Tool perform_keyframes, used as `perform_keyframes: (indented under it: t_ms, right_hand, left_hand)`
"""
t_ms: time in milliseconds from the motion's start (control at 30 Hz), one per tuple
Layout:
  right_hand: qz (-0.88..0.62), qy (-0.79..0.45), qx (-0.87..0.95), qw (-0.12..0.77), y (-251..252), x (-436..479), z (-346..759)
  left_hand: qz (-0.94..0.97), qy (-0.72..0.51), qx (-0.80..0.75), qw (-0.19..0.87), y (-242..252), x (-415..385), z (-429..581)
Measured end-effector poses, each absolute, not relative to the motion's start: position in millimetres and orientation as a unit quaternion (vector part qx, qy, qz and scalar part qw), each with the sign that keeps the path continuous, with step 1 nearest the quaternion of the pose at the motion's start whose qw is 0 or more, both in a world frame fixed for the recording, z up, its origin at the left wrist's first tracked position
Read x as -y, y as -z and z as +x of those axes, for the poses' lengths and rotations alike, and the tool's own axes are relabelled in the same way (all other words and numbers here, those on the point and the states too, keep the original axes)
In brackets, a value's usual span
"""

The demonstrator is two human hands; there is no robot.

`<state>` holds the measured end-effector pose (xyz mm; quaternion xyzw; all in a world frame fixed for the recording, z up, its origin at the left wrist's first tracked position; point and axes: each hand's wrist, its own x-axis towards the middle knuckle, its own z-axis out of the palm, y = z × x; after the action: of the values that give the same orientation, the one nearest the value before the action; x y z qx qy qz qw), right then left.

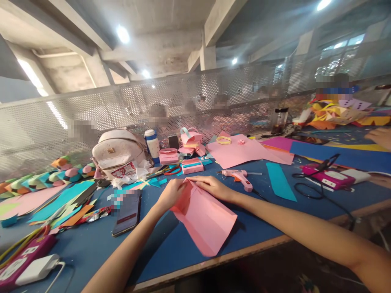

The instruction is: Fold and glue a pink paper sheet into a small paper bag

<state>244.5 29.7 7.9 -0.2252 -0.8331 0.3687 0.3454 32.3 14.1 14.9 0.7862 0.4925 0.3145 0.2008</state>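
Observation:
A sheet of pink paper (210,219) with fold creases lies between my forearms, its near end reaching toward the table's front edge. My left hand (174,193) is closed on its far left corner. At the far edge, my right hand (212,187) presses the paper with its fingers together, the fingertips meeting those of my left hand. A pink glue gun (240,178) rests just right of my right hand. Left of my left forearm lies a phone (127,215). Beyond my hands are small folded pink paper boxes (192,166).
Coloured paper (65,199), a backpack (119,150) and a bottle (152,146) stand to the left and back. Purple power strips (328,177) with cords lie at both sides. A blue paper strip (279,181) is at right. Another person's hand (378,136) shows at the right edge.

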Motion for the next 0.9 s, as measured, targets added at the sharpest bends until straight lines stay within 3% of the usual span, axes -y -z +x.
perform_keyframes:
  t_ms: [167, 567, 900]
  right_hand:
    - [-0.227, -0.396, 0.798, 0.393, -12.0, -27.2, 245.4]
    - [-0.206, -0.379, 0.826, 0.363, -11.6, -27.6, 251.7]
    - [-0.194, -0.320, 0.840, 0.393, -12.6, -28.4, 255.6]
  left_hand:
    - [0.805, -0.320, -0.435, 0.247, -16.1, -7.5, 34.4]
    - [0.766, -0.377, -0.417, 0.311, -14.7, -6.1, 37.2]
    - [0.665, -0.430, -0.414, 0.449, -17.9, -7.3, 38.3]
